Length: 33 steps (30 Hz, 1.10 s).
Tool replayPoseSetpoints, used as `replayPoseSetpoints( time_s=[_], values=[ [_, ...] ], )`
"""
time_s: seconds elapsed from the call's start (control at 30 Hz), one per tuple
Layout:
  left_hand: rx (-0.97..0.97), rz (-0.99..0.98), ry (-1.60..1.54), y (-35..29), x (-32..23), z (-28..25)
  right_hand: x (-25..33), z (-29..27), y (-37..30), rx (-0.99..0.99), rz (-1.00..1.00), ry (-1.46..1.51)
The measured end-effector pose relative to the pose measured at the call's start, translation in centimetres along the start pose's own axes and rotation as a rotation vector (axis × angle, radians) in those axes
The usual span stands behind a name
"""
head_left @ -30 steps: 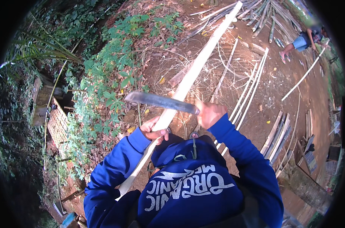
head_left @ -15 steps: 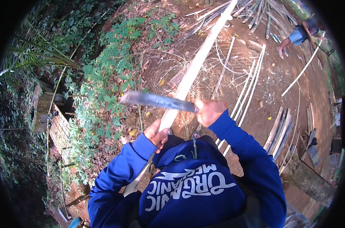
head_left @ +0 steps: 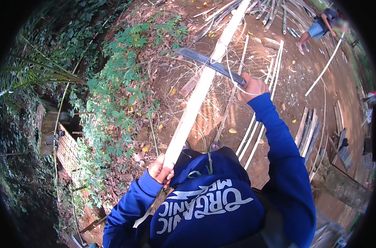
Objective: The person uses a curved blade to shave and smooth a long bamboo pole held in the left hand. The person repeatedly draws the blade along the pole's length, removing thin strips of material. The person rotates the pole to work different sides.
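Soft, shadowless daylight; sharp centre, bent edges (black fisheye rim).

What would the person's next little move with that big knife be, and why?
Probably draw the blade down along the pale bamboo strip. The right hand holds it reached out across the strip, a thin shaving curls beside it, and the left hand grips the strip's near end steady.
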<state>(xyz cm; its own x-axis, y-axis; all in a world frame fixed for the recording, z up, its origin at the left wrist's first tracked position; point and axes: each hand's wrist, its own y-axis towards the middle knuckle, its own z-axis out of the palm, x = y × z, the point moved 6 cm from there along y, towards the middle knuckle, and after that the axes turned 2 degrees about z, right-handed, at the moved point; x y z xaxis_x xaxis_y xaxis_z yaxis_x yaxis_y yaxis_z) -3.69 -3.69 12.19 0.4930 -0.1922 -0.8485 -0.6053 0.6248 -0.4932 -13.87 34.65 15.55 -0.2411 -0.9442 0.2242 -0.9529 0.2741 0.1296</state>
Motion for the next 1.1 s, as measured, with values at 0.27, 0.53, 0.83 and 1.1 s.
replayPoseSetpoints(
  time_s=[0.27,0.53,0.83,1.1],
  values=[
    [-0.051,0.017,0.201,-0.6,0.0,-0.5,4.1,2.2,-2.7,0.056,-0.265,-0.008],
    [-0.056,-0.098,0.056,-0.8,0.8,-0.5,6.3,2.0,-4.9,0.069,-0.563,-0.028],
    [-0.027,-0.102,-0.087,-1.0,2.1,-1.4,6.1,3.4,-4.9,0.322,-0.328,-0.031],
    [-0.001,-0.167,-0.08,-1.5,3.9,-1.7,0.3,4.4,-0.8,0.257,-0.089,-0.046]
  ],
)
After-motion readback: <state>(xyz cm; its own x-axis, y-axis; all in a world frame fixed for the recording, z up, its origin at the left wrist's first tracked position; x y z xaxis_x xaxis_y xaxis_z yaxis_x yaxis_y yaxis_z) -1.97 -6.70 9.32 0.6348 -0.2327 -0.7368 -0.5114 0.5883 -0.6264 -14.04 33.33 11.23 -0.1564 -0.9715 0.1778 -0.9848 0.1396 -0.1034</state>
